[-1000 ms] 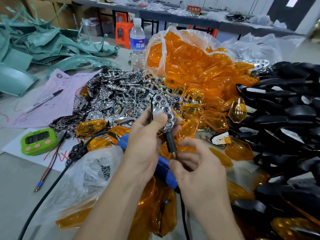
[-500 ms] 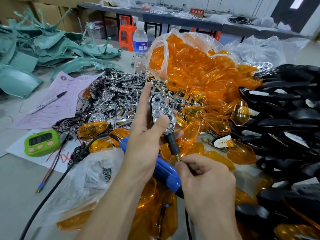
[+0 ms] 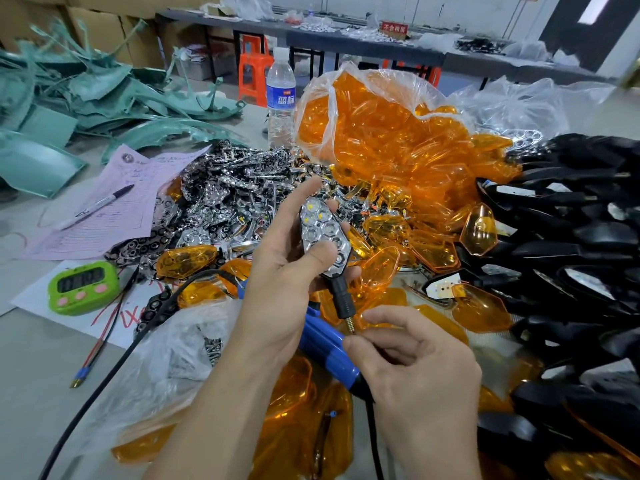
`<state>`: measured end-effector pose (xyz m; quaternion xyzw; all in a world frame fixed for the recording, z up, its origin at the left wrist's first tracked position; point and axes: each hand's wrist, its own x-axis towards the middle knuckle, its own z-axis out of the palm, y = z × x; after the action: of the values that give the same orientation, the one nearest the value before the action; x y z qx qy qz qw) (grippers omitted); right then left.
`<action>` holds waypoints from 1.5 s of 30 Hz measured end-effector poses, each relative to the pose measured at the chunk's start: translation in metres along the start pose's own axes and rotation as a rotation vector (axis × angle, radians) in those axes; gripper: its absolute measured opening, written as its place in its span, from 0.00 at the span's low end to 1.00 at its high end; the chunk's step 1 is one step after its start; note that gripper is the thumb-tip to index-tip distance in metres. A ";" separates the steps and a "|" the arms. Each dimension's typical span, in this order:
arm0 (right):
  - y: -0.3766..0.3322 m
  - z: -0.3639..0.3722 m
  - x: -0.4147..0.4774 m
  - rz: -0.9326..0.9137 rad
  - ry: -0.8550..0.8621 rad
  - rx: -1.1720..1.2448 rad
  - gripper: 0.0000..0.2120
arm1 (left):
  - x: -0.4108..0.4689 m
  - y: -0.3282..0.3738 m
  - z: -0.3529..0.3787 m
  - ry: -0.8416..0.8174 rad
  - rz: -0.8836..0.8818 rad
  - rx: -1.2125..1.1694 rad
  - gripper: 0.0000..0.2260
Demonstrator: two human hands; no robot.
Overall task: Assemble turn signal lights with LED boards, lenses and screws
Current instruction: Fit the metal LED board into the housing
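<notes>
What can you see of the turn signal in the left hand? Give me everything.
The turn signal shows a chrome honeycomb reflector face with no lens fitted and three upper cells glowing. A black stem runs down to a brass-looking threaded tip. It is held nearly upright above the orange lenses. The left hand grips it, thumb across the lower face, fingers behind. Fingertips of the right hand sit at the tip; a pinch can't be confirmed.

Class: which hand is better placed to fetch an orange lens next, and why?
Probably the right hand: the left hand grips the light, the right only pinches at its stem tip, with loose orange lenses beside it.
</notes>
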<state>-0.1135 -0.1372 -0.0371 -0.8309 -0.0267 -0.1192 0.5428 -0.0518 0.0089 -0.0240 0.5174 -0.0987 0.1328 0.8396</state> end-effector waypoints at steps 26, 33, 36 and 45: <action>-0.006 0.008 0.000 0.083 -0.015 0.113 0.22 | -0.001 0.000 0.001 -0.079 -0.044 0.053 0.30; -0.004 0.007 0.003 0.103 -0.020 0.154 0.23 | -0.004 0.003 0.007 -0.077 -0.055 0.098 0.31; -0.003 0.009 0.000 0.136 -0.022 0.148 0.23 | -0.005 0.004 0.009 -0.061 -0.043 0.182 0.32; -0.001 0.011 -0.002 0.159 0.050 0.051 0.25 | -0.004 -0.001 0.006 0.157 0.052 0.384 0.14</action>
<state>-0.1138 -0.1271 -0.0406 -0.8131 0.0499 -0.0960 0.5720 -0.0550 0.0022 -0.0233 0.6531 -0.0192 0.2106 0.7271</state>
